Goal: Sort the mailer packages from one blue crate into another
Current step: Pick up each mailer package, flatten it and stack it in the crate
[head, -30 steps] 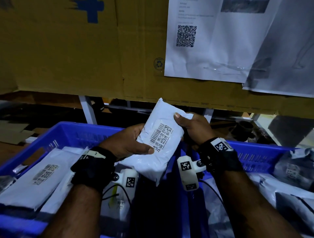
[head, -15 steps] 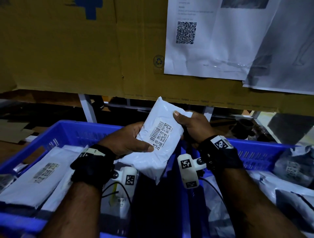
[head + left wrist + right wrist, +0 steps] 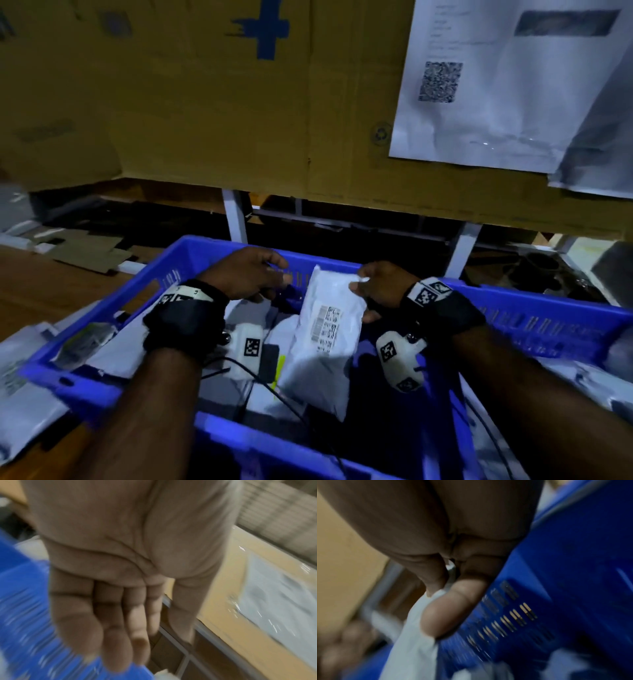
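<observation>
white mailer (image 3: 329, 329) with a black barcode label, blue slotted crate (image 3: 534, 318), brown cardboard (image 3: 191, 102) with a blue mark.

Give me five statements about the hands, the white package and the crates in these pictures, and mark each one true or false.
1. The right hand pinches the white package near its top edge. True.
2. The left hand also holds the package. False: its palm is empty and its fingers lie loosely extended, apart from the package.
3. A barcode label faces the head camera. True.
4. The package lies flat on the wooden floor. False: it hangs from the right hand's grip, over the blue crate.
5. The crates are red. False: they are blue.
</observation>
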`<move>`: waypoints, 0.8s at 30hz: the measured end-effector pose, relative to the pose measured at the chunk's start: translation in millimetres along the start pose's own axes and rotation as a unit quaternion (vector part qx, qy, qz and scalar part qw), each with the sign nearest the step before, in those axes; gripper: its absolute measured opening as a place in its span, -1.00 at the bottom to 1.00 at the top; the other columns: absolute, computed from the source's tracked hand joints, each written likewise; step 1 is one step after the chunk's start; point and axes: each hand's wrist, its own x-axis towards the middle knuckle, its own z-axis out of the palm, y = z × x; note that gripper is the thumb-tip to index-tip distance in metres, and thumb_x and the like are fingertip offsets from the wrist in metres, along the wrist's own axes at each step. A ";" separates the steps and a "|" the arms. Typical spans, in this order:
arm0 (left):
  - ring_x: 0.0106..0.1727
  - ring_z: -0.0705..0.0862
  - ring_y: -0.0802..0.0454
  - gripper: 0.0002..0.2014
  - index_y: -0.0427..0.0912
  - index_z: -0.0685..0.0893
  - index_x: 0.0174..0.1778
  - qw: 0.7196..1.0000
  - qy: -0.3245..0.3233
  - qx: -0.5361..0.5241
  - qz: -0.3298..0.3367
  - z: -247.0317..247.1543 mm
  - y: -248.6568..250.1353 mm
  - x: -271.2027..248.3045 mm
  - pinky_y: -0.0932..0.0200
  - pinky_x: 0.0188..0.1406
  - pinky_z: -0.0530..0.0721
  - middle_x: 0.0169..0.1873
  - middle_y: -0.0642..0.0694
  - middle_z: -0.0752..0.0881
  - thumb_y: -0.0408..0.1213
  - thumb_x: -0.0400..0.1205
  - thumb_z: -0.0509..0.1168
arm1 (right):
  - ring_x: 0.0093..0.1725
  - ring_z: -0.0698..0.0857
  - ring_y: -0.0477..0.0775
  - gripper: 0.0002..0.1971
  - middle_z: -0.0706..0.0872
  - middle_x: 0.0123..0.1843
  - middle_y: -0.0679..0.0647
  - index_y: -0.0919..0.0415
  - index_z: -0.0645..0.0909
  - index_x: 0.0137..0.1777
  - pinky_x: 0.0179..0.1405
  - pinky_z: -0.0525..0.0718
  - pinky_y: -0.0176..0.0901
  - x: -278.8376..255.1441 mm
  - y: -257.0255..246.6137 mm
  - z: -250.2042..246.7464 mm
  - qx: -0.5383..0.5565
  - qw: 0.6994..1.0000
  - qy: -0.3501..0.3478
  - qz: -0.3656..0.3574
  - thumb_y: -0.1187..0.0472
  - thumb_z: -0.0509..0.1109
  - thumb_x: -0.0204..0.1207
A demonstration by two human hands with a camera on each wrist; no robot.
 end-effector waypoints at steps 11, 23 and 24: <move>-0.41 0.65 0.06 -0.97 -0.13 0.67 0.00 0.972 0.051 -0.230 0.003 2.2 -23.0 4.4 0.32 -0.50 0.58 -0.23 -0.09 0.78 -0.29 0.69 0.33 | -0.24 0.69 0.40 -0.18 0.69 -0.27 0.39 0.45 0.67 -0.20 -0.12 0.67 0.04 43.2 7.9 74.4 -0.360 0.913 -0.194 0.009 -0.45 0.14 0.42; -0.51 0.60 0.02 -0.93 -0.17 0.68 -0.18 0.992 0.024 -0.122 -0.033 13.6 -34.8 15.3 0.33 -0.54 0.49 -0.36 -0.21 0.66 -0.38 0.60 0.35 | -0.51 0.69 0.09 -0.50 0.68 -0.52 0.13 0.19 0.60 -0.50 -0.46 0.73 -0.15 32.0 28.0 91.1 -0.317 0.944 -0.073 0.047 -0.25 0.49 0.36; -0.52 0.58 0.01 -0.94 -0.18 0.68 -0.17 0.994 0.004 -0.102 -0.039 17.6 -35.4 15.9 0.31 -0.52 0.50 -0.39 -0.22 0.65 -0.39 0.60 0.34 | -0.42 0.73 0.13 -0.49 0.73 -0.43 0.18 0.20 0.68 -0.44 -0.38 0.78 0.02 33.6 29.1 91.7 -0.320 0.944 -0.066 0.039 -0.31 0.54 0.22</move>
